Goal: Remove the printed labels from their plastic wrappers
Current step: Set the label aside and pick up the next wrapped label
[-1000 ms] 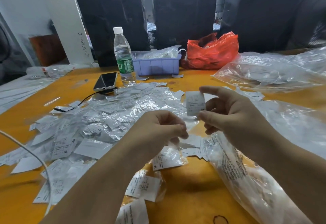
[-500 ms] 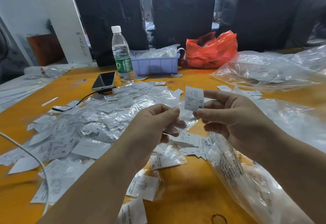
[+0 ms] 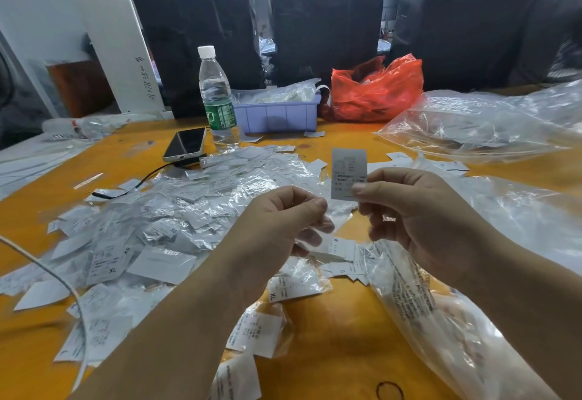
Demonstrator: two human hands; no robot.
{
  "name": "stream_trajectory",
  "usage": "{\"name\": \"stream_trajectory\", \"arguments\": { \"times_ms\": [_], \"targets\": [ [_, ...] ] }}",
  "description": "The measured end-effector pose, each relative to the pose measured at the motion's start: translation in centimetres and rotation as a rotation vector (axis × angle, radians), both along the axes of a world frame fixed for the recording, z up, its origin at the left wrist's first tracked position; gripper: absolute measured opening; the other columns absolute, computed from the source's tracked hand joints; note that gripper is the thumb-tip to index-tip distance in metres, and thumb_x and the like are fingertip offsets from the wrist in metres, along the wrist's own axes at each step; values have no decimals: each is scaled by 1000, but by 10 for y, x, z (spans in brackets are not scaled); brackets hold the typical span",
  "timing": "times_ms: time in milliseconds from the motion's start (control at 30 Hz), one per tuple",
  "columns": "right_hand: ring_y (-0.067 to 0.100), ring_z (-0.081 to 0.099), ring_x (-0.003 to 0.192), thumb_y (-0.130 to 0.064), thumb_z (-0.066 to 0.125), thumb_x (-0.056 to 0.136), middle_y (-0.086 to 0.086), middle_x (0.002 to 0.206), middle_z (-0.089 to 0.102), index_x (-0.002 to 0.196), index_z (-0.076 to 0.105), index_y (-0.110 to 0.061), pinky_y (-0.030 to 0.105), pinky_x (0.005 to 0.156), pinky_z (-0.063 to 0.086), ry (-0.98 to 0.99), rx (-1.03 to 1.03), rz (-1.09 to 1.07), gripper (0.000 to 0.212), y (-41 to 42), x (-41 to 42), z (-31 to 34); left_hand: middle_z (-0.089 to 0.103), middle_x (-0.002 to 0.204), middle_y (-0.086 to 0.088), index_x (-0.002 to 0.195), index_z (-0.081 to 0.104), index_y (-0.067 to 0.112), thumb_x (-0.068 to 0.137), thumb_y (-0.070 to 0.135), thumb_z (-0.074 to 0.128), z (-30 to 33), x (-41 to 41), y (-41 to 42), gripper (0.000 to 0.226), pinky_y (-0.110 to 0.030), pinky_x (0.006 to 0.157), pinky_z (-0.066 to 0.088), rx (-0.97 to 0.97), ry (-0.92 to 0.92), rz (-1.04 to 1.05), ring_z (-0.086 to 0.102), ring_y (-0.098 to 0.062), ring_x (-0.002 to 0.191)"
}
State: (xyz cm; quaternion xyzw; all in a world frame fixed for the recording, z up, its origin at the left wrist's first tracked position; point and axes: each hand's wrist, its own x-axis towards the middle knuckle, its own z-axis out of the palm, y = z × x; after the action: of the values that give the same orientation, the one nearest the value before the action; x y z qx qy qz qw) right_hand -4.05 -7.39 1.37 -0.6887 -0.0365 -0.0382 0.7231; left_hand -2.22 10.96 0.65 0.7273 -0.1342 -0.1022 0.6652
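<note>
While right hand [image 3: 422,210] pinches printed label [image 3: 349,173] upright, left hand [image 3: 283,223] pinches clear wrapper [image 3: 327,226]; hands apart.

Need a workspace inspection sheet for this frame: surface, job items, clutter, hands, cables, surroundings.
Surface: orange table, largely covered.
Job's things: printed label held upright; wrapper in the other hand; pile of wrapped labels left of centre.
Clutter: water bottle, phone, purple bin, red bag, large clear bags, rubber band.
Grippers: right hand pinches the label; left hand grips the wrapper.
Cables: black cable at the phone; white cable over the pile.
Surroundings: black wrapped bundles behind the table.
</note>
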Motion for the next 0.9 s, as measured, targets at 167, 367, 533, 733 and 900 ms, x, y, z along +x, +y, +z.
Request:
{"name": "stream_trajectory", "arguments": {
  "times_ms": [167,367,533,733,900],
  "targets": [
    [12,48,50,-8,67,85,1,59,56,73,72,-9,23,48,47,-61,-75,-73,13,1,0,-1,71,73,0,86,64,11,93,18,61,1,-1,0,11,-19,54,50,8,-15,-11,61,-9,61],
    [10,48,49,-8,66,87,-1,57,56,71,71,-13,22,47,46,-114,-123,-132,18,1,-1,-1,71,72,0,88,64,8,92,18,61,1,-1,-1,11,-19,56,50,18,-13,-25,61,-9,61],
    [10,49,51,-8,67,86,-3,57,59,80,71,-3,21,47,45,-127,-192,-56,9,5,-4,-3,71,74,-2,91,64,7,92,18,61,1,-1,-1,11,-18,53,49,17,0,-37,60,-8,60],
    [9,49,49,-7,66,87,-3,57,59,80,71,-5,20,46,45,-118,-168,-72,8,5,-3,-4,71,75,-1,90,65,9,92,18,61,1,-1,-1,10,-19,55,49,34,-14,-38,61,-9,61],
    [10,48,47,-8,66,88,0,59,57,77,69,-8,20,45,44,-120,-112,-166,11,1,-1,-2,72,75,0,88,65,11,92,19,61,0,-2,0,10,-22,59,49,32,-15,-32,61,-9,64]
  ]
}}
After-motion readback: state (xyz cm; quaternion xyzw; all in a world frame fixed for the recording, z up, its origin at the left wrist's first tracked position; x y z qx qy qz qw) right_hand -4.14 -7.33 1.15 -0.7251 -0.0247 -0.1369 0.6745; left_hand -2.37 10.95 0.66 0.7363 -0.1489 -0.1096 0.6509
